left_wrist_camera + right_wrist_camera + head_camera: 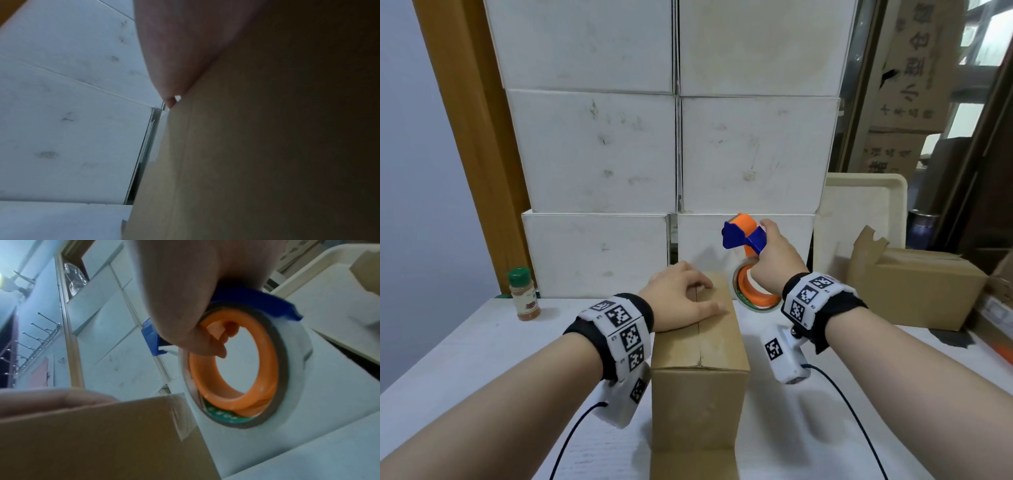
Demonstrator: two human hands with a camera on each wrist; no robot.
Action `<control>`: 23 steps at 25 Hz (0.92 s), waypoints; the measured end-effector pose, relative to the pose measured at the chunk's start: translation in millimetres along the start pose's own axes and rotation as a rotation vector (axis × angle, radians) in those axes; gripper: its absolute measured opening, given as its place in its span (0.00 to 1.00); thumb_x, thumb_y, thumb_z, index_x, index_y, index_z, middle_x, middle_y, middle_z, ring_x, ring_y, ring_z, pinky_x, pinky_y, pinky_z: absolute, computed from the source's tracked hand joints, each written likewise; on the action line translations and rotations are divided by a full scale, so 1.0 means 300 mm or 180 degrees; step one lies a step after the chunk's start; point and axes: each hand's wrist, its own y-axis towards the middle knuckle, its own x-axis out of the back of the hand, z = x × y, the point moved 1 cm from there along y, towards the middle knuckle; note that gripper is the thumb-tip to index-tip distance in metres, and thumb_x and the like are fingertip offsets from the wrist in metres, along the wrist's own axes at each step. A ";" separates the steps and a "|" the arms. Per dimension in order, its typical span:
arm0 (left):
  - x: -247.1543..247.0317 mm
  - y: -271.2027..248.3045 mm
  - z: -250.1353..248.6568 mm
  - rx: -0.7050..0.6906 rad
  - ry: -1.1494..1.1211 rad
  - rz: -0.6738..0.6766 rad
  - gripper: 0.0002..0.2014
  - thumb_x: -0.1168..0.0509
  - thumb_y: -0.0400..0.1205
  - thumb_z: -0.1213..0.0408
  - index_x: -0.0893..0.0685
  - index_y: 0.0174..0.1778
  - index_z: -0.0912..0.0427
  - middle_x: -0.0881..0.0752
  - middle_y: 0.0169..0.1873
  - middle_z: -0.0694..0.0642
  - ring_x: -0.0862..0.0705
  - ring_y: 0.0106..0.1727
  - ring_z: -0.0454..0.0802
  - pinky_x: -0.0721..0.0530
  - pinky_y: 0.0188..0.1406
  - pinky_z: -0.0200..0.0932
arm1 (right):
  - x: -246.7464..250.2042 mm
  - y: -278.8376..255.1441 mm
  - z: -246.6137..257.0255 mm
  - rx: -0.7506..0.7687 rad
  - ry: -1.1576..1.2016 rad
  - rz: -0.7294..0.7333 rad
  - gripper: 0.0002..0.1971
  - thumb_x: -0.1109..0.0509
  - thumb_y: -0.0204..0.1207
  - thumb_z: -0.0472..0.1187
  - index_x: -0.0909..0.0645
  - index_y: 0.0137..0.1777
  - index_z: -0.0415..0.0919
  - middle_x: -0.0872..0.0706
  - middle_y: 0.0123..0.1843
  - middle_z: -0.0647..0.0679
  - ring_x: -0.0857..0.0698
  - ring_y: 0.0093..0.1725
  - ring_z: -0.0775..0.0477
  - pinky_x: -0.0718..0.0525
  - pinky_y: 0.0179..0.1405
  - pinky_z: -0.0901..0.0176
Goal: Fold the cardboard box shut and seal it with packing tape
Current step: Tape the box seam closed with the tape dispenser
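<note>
Currently the brown rectangular cardboard box stands on the white counter, directly before the person, flaps folded down and meeting at a centre seam. Its long axis runs away from the person toward the stacked white cartons. The left hand lies flat on the far end of the top, fingers relaxed and spread across the seam. The right hand grips the blue-and-orange handheld tape dispenser with its clear tape roll, just beside the far right corner.

Likely faults: if the left hand lifts early, the flaps may spring open; starting off-centre would lay tape beside the seam; a slack pull may wrinkle it.
</note>
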 end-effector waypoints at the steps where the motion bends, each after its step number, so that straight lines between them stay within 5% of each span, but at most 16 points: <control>1: 0.001 -0.014 0.006 -0.0076 -0.0134 0.0195 0.31 0.34 0.69 0.36 0.22 0.67 0.42 0.28 0.68 0.46 0.31 0.73 0.47 0.34 0.78 0.50 | 0.012 -0.010 -0.005 0.0019 0.0041 0.0067 0.29 0.38 0.72 0.32 0.39 0.73 0.46 0.21 0.54 0.42 0.19 0.47 0.38 0.21 0.44 0.50; 5: -0.006 -0.040 0.032 -0.0160 -0.0112 0.0313 0.38 0.34 0.67 0.36 0.28 0.75 0.42 0.34 0.78 0.41 0.44 0.81 0.42 0.49 0.84 0.50 | 0.055 -0.041 -0.014 0.0189 0.0066 0.0216 0.29 0.38 0.70 0.27 0.35 0.71 0.45 0.22 0.52 0.45 0.21 0.46 0.41 0.27 0.43 0.56; 11: 0.002 0.010 0.049 0.0244 -0.0274 0.0047 0.33 0.29 0.70 0.38 0.22 0.71 0.43 0.32 0.73 0.44 0.34 0.77 0.43 0.35 0.79 0.44 | 0.090 -0.047 0.003 0.0567 0.0245 0.0191 0.34 0.36 0.66 0.24 0.31 0.73 0.48 0.20 0.61 0.46 0.20 0.54 0.44 0.25 0.50 0.59; 19: 0.004 0.032 0.050 0.0256 -0.0438 0.0097 0.30 0.31 0.75 0.45 0.23 0.73 0.49 0.33 0.79 0.45 0.36 0.81 0.45 0.42 0.80 0.43 | 0.123 -0.097 0.062 0.1038 0.0047 0.0589 0.36 0.35 0.68 0.23 0.31 0.77 0.47 0.19 0.65 0.47 0.21 0.59 0.48 0.28 0.55 0.65; 23: -0.009 0.043 0.061 0.0248 -0.0750 -0.0050 0.28 0.28 0.73 0.47 0.20 0.69 0.52 0.23 0.71 0.46 0.24 0.70 0.45 0.29 0.71 0.39 | 0.147 -0.119 0.104 0.1362 -0.0404 0.0768 0.37 0.36 0.69 0.24 0.32 0.77 0.50 0.20 0.68 0.48 0.21 0.65 0.45 0.27 0.59 0.65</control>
